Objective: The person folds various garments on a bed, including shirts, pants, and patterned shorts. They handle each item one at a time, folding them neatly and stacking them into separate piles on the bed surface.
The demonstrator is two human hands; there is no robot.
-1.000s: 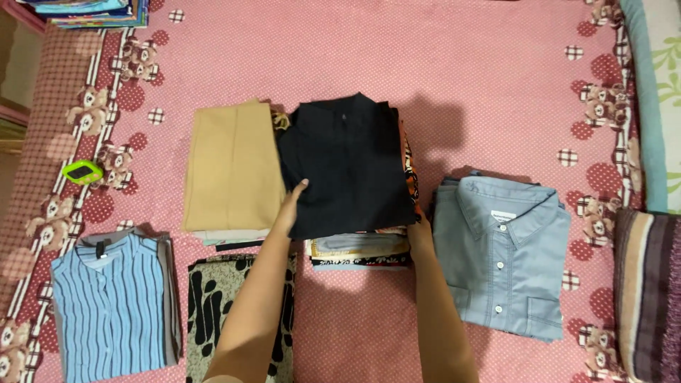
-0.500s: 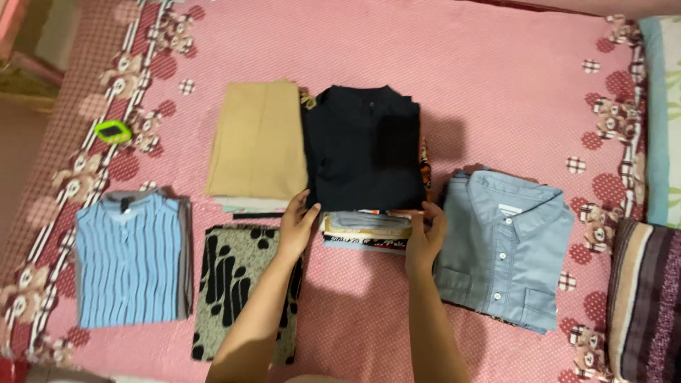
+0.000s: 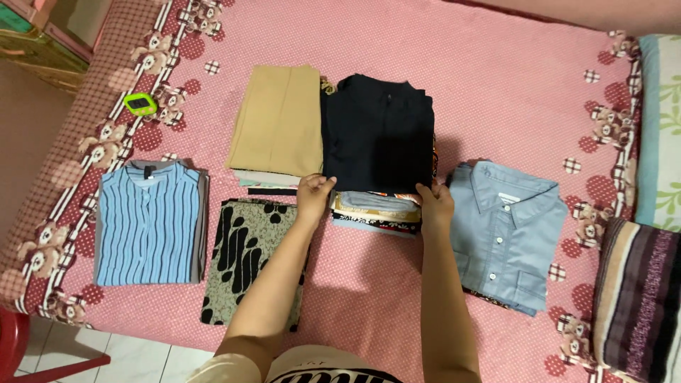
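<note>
A folded black shirt [image 3: 379,131] lies on top of a stack of folded clothes [image 3: 376,213] in the middle of the bed. My left hand [image 3: 313,196] grips the shirt's near left corner. My right hand [image 3: 434,202] grips its near right corner, fingers curled over the stack's edge. Left of the stack lies a folded tan garment [image 3: 278,120] on a smaller pile. A folded light blue button shirt [image 3: 507,230] lies to the right.
A pink dotted bedsheet [image 3: 496,85] covers the bed. A blue striped shirt [image 3: 147,223] and a black-patterned cloth [image 3: 245,248] lie at the near left. A green timer [image 3: 140,104] sits far left. A striped pillow [image 3: 638,298] lies at right, a red stool [image 3: 28,351] on the floor.
Both hands slid from the sides of the black shirt back to its near corners. The view shifted, so the bed's near edge and floor show.
</note>
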